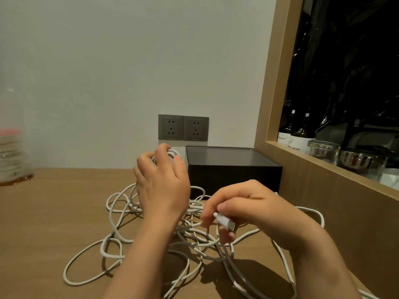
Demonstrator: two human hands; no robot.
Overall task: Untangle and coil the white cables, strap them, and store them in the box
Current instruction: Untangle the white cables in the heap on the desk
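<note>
Tangle first: the white cables (112, 253) lie in loose, crossing loops on the wooden table (54, 212). They spread from 8 o'clock round to 4 o'clock of the view, and some strands run off the lower edge. Over the heap at 5 o'clock the right hand (248, 206) pinches a white plug (225, 222) between thumb and fingers, and cords hang from the hand into the heap. Further in, near the middle, the left hand (160, 182) is curled round a small bundle of loops (173, 152), held up off the table. At 3 o'clock of that hand stands the dark box (234, 175), its top seemingly covered, against the wall below two sockets (183, 127).

The job looks early to me: a few turns are wound, most of the cable is knotted, no strap shows, and nothing appears stored.

Open tabletop lies toward 9 o'clock, as far as a blurred bottle (13, 156). At 3 o'clock a wooden side panel (323, 186) rises close beside the right forearm, with cable lying near its foot, so wide pulls seem safer leftward. Glasses (322, 151) stand on the ledge above.
</note>
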